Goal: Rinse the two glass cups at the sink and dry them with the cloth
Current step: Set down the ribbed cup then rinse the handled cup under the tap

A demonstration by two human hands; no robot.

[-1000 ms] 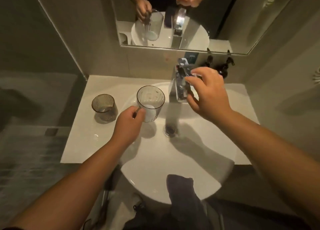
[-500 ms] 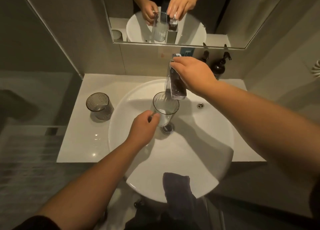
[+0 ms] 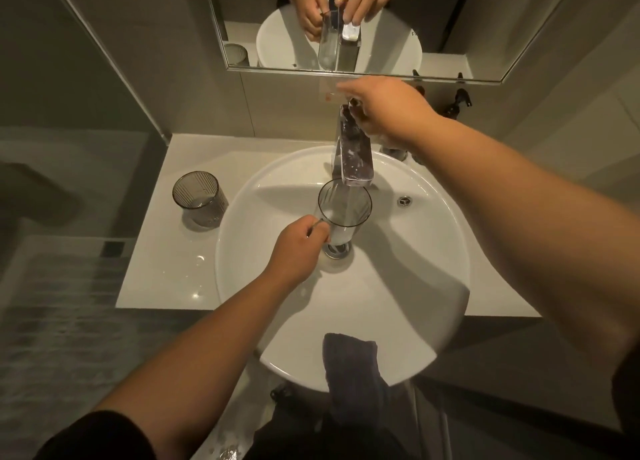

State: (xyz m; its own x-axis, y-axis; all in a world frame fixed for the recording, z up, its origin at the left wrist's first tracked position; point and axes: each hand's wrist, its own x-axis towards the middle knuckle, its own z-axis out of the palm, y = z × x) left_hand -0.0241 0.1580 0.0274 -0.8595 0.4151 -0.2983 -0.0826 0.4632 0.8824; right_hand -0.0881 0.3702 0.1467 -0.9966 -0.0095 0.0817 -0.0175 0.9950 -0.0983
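Note:
My left hand (image 3: pixel 298 248) grips a clear ribbed glass cup (image 3: pixel 344 203) by its side, upright over the drain in the round white sink (image 3: pixel 398 304). The cup sits right under the chrome tap spout (image 3: pixel 353 162), and water runs into it. My right hand (image 3: pixel 388 113) rests on top of the tap's lever, fingers curled on it. The second glass cup (image 3: pixel 199 198), darker and ribbed, stands upright on the white counter (image 3: pixel 162 269) left of the sink. A dark cloth (image 3: pixel 349 362) hangs over the sink's front rim.
A mirror (image 3: pixel 485 27) on the wall behind the tap reflects both hands and the cups. Two dark pump bottles (image 3: pixel 457 103) stand at the back right, partly hidden by my right arm. An overflow hole (image 3: pixel 403 200) sits on the sink's right wall.
My left hand moved the clear cup from left of the tap to right under the spout. My right hand shifted from the tap's front onto its lever. Water now flows into the cup.

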